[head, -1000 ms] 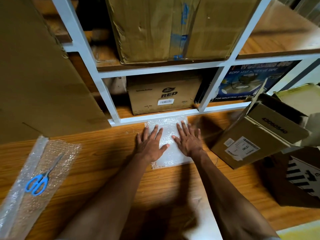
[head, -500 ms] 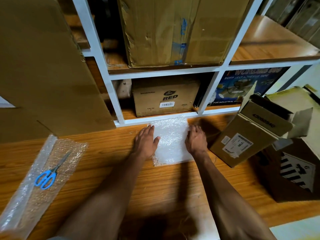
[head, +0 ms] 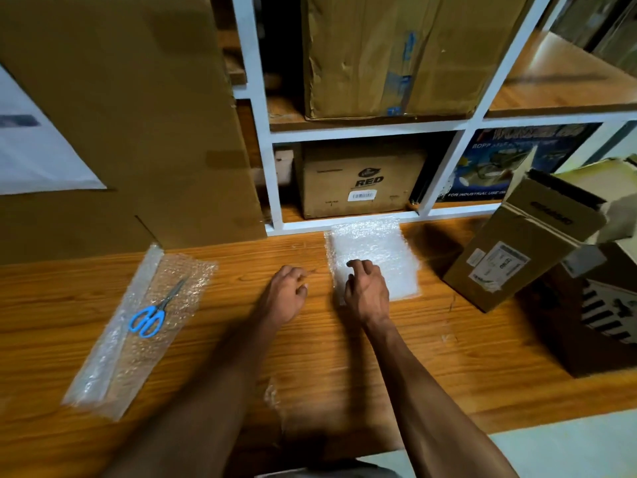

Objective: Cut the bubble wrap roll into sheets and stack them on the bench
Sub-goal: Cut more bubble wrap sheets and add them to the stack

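Seen from above, looking down at a wooden bench (head: 344, 360) set against white shelving (head: 272, 188). Near the bench's back edge, right of centre: a stack of bubble wrap sheets (head: 375, 250), white and rectangular, far end touching the shelf base. On its near left corner, the right hand (head: 367, 291), fingers bent and curled down onto the wrap, fingertips touching the top sheet; whether anything is pinched cannot be told. Just left of the stack, apart from it, the left hand (head: 286, 294), low over bare wood, fingers loosely curled, holding nothing. Both bare forearms reaching in from the near edge.

Toward the bench's left edge: a long flattened length of bubble wrap (head: 138, 326), running from the back left toward the near edge, clear and crinkled. On top of it, blue-handled scissors (head: 151, 313), blades closed, pointing toward the back. Near the front edge between the forearms, a small scrap of clear wrap (head: 272, 395).

At the back left, large flat cardboard (head: 120, 115) leaning upright. On the lower shelf, a brown box marked RED (head: 362, 181); above it, a bigger worn carton (head: 396, 53) with blue tape. At the right edge, a tilted cardboard box (head: 524, 250) with white labels, flaps open, leaning on a dark box (head: 599, 326).
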{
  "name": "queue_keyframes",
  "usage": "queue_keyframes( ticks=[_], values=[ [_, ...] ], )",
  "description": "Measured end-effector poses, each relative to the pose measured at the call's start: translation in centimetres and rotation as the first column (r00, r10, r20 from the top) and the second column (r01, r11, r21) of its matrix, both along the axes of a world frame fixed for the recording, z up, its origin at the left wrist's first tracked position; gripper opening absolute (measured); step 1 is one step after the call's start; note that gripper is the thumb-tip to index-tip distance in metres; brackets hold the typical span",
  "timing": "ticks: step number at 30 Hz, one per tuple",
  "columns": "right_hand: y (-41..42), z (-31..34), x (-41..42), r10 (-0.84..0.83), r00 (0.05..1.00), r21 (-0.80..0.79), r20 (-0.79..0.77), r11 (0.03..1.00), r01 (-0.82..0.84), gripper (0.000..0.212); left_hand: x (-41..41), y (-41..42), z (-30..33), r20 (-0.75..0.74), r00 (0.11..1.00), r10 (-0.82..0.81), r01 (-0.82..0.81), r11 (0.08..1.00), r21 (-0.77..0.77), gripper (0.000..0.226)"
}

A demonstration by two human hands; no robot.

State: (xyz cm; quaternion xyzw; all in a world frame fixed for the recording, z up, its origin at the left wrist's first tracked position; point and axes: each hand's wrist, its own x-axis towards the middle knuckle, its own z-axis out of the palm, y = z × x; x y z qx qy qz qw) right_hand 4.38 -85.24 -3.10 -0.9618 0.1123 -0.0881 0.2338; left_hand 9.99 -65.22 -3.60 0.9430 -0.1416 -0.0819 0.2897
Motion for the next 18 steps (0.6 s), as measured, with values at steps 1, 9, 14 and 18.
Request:
queue_keyframes(
  ticks=[1,9,14,18],
  values=[
    [1.3,0.1,-0.4,-0.003,1.000,0.010,-0.008,1.000,0.003,0.042,-0.2,1.4,-0.1,-0.001,1.000,-0.009,0.009,1.000,-0.006,0.027],
    [14.7,-1.1,-2.4,0.074,0.997,0.056,-0.015,0.996,-0.073,0.037,-1.7,14.5,-0.8,0.064,0.998,-0.021,0.023,0.999,-0.026,0.022],
    [24.9,-1.5,-3.5,0.157,0.985,0.140,-0.074,0.979,-0.145,0.044,-2.5,24.1,-1.1,0.101,0.993,0.055,-0.064,0.994,0.091,0.024],
    [31.6,-2.2,-4.7,0.258,0.961,0.139,-0.096,0.960,-0.244,0.051,-3.4,30.2,-1.3,0.152,0.984,0.096,-0.124,0.974,0.190,0.038]
  ],
)
